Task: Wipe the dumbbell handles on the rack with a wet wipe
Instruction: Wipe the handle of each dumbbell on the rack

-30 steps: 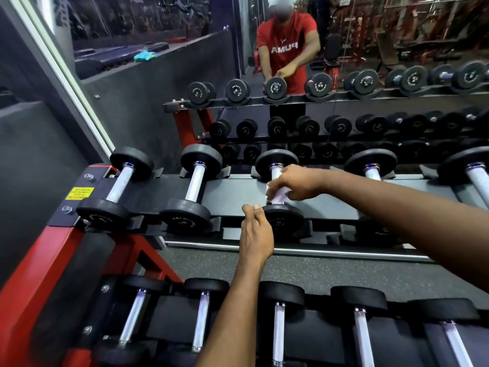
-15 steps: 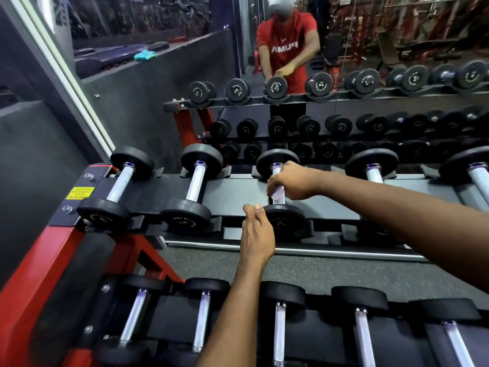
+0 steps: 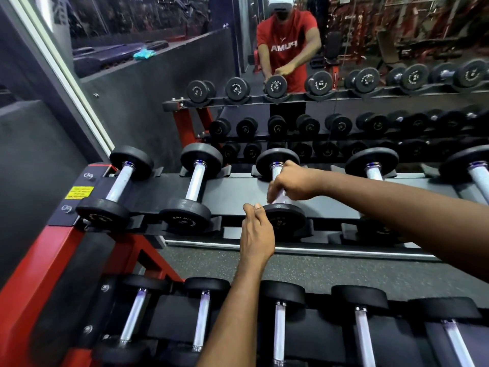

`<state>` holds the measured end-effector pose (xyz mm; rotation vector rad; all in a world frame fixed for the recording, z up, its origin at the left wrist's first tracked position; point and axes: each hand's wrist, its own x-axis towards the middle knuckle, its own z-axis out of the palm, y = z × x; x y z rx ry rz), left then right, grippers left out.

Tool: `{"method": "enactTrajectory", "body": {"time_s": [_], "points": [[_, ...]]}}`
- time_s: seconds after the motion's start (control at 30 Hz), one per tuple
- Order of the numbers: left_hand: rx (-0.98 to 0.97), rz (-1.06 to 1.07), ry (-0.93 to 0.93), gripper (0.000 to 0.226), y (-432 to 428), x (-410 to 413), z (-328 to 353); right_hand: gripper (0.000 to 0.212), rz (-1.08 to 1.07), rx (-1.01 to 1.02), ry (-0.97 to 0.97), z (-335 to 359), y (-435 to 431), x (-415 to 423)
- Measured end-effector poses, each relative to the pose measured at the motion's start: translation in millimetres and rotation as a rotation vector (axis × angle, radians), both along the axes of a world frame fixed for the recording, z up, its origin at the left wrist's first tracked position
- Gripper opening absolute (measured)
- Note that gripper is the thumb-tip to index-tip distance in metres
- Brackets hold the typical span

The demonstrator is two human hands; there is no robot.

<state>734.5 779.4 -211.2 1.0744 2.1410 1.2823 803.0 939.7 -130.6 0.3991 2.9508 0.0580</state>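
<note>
Room: Gym walls and a big mirror (image 3: 370, 35) are seen behind a red and black rack (image 3: 238, 189).
Rack: Two rows of dumbbells are seen on it, each one lying in its own holder.
Thing being cleaned: The third dumbbell (image 3: 284, 217) from the left on the top row is being wiped. It is lying flat on the rack.
Handle: Only the far bit of the shiny handle (image 3: 275, 170) is seen. The other part is hidden by the hand.
Wet wipe: A white wet wipe (image 3: 279, 200) is seen poking out under the right hand, near the front weight.
Right hand: The right hand (image 3: 293, 182) is curled round the handle, and the wipe is squeezed against it.
Left hand: The left hand (image 3: 256, 234) is curled on the left edge of the front weight, so the dumbbell seems to be steadied.
How it handles: The dumbbell is judged heavy and hard, so it is best left in its holder. The round metal handle may get slippery when wet. The wipe is soft, thin and light, so it is best wrapped round the handle and held tight.
Other handles: Which ones are already clean cannot be told.
</note>
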Motion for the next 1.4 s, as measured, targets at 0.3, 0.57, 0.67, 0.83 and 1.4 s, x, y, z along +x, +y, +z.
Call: {"method": "enactTrajectory", "body": {"time_s": [0.3,0.57,0.67,0.83,1.4], "points": [[-0.024,0.012,0.017,0.037,1.9,0.0,-1.9,0.071,-0.092,0.153,0.368,-38.2,15.1,33.2],[-0.016,0.019,0.012,0.039,1.5,0.8,-1.4,0.080,-0.158,-0.040,0.532,-56.6,4.4,27.7],[-0.010,0.024,0.019,0.039,0.9,1.5,-1.1,0.077,-0.119,-0.104,0.572,-60.3,2.5,42.2],[-0.024,0.024,0.010,0.037,0.9,1.9,-0.6,0.085,-0.237,-0.199,0.484,-52.0,5.1,42.1],[-0.025,0.033,0.015,0.036,0.6,3.0,0.9,0.045,-0.795,-0.765,0.796,-53.5,-33.8,20.1]]}}
